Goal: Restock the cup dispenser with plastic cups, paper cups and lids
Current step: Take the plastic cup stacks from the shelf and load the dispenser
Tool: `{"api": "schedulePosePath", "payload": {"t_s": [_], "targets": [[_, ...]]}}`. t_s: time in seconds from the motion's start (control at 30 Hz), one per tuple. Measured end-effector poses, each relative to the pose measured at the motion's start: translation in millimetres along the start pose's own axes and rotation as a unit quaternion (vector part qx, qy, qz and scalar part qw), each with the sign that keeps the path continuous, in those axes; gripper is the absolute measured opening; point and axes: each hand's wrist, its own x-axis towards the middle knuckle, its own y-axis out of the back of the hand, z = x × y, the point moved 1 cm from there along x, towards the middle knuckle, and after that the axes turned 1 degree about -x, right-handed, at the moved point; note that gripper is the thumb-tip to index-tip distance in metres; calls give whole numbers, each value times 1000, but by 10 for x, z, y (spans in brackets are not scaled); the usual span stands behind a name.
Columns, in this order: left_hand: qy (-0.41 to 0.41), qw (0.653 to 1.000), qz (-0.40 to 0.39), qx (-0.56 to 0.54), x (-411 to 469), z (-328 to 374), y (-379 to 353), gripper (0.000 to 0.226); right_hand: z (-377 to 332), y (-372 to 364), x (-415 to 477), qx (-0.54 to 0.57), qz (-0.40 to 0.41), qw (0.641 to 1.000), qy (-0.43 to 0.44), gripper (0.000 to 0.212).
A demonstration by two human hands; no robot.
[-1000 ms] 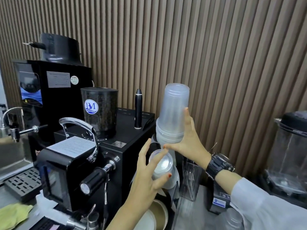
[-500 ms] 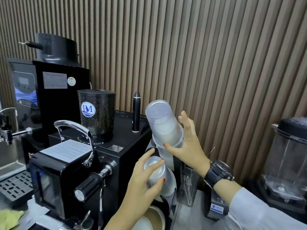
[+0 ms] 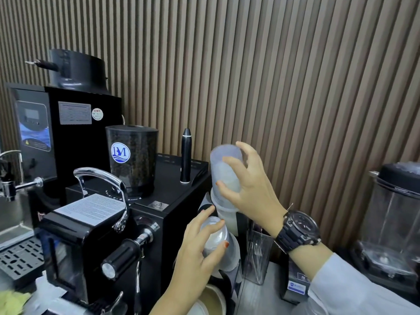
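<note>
A stack of frosted plastic cups (image 3: 223,176) stands bottom-up in the upper slot of the black cup dispenser (image 3: 204,204), just right of the coffee machine. My right hand (image 3: 252,189) wraps its fingers round the upper part of that stack. Lower down, a second stack of clear plastic cups (image 3: 214,241) pokes out of another slot, and my left hand (image 3: 197,253) grips its end. Paper cups (image 3: 212,301) show their rims at the bottom edge, below my left wrist.
A black coffee machine (image 3: 159,208) with a bean hopper (image 3: 131,160) and a black espresso unit (image 3: 75,246) crowd the left. A clear holder with utensils (image 3: 259,258) stands right of the dispenser. A blender (image 3: 395,219) sits at far right. A slatted wall runs behind.
The upper stack has sunk lower into the dispenser and stands more upright than half a second ago. My right hand slid up its side. My left hand stays on the lower stack.
</note>
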Motion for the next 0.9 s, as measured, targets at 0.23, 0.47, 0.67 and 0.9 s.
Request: {"api": "schedulePosePath", "payload": {"t_s": [0.23, 0.47, 0.67, 0.9], "targets": [[10, 1000, -8, 3, 2, 27, 8, 33, 88, -19, -113, 2, -46, 999, 23, 19], [-8, 996, -60, 62, -17, 98, 41, 33, -80, 25, -119, 19, -54, 998, -16, 33], [-45, 987, -87, 129, -18, 219, 138, 52, -185, 129, -101, -56, -61, 996, 23, 21], [-34, 986, -78, 143, -146, 342, 290, 45, -286, 265, -143, -69, -92, 993, -22, 59]]}}
